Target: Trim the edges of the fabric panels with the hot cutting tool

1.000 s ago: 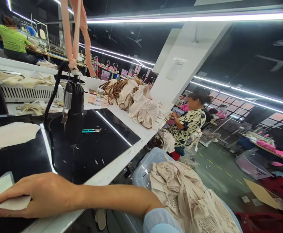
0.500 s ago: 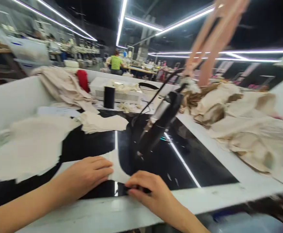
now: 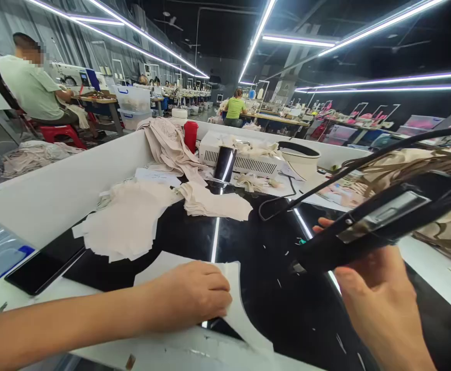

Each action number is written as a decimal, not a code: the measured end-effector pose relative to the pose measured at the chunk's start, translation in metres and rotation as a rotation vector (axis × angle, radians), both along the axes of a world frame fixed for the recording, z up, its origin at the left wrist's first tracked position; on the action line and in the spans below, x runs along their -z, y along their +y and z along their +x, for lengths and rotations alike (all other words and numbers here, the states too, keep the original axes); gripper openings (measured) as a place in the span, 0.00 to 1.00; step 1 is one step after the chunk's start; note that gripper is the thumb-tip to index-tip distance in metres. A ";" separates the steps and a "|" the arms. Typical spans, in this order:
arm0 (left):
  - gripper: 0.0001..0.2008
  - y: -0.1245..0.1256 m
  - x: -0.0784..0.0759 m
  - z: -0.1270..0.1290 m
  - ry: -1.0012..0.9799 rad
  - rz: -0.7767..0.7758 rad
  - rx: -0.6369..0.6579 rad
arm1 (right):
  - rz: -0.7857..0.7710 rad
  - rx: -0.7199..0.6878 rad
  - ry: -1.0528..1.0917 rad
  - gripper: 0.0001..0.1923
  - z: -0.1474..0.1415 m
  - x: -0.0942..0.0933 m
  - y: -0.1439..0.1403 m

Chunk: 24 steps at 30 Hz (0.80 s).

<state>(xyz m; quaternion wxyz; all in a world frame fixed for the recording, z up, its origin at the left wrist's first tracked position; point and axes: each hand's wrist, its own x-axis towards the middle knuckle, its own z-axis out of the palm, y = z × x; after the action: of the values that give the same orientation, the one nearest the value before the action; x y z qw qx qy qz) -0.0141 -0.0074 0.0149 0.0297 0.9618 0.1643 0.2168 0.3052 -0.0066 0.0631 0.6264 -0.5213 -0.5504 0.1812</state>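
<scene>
Black tool (image 3: 383,219) in right hand (image 3: 376,304), tip seemingly down-left.

You have nothing legible in front of you. The paper slip (image 3: 158,176) lying at eleven o'clock on the table, beside the heap of beige fabric (image 3: 169,144), carries marks too small to make out, and the black tool (image 3: 383,221) at two o'clock shows no readable brand.
</scene>
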 end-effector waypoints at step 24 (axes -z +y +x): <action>0.07 -0.012 0.017 0.028 0.022 0.298 -0.143 | 0.266 -0.354 0.430 0.21 -0.098 -0.004 0.037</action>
<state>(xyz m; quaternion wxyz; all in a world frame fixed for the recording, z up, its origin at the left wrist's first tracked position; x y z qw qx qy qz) 0.0143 -0.0192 -0.0025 -0.1307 0.9437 0.1987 0.2297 0.2070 0.0302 0.0666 0.7500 -0.2807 -0.5064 0.3199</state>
